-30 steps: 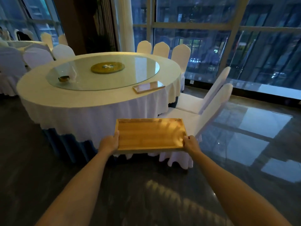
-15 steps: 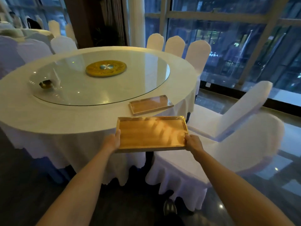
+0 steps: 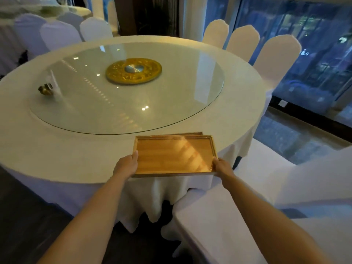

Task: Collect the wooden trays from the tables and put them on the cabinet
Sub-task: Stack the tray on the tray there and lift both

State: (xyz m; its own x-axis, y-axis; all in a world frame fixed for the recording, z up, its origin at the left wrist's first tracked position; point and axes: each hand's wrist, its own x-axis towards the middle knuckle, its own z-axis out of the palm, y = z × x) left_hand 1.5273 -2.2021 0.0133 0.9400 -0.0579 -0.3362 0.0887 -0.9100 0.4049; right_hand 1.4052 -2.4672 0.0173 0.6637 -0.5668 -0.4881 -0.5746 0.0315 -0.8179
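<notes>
Item: wooden tray (image 3: 174, 156), held level over the bench's (image 3: 57, 149) near edge, left hand (image 3: 126, 164) and right hand (image 3: 222, 165) each clenched on a short side. Second tray (image 3: 190, 133) lies beneath, only its far rim showing. Handling: lower squarely onto it, rims aligned, then lift both together.

Wooden tray (image 3: 172, 156) between 2 hands, above table (image 3: 57, 149)

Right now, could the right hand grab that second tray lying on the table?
Probably not yet. The right hand and left hand both grip the held tray, which covers the second tray; only its far edge shows. Freeing a hand comes first.
</notes>
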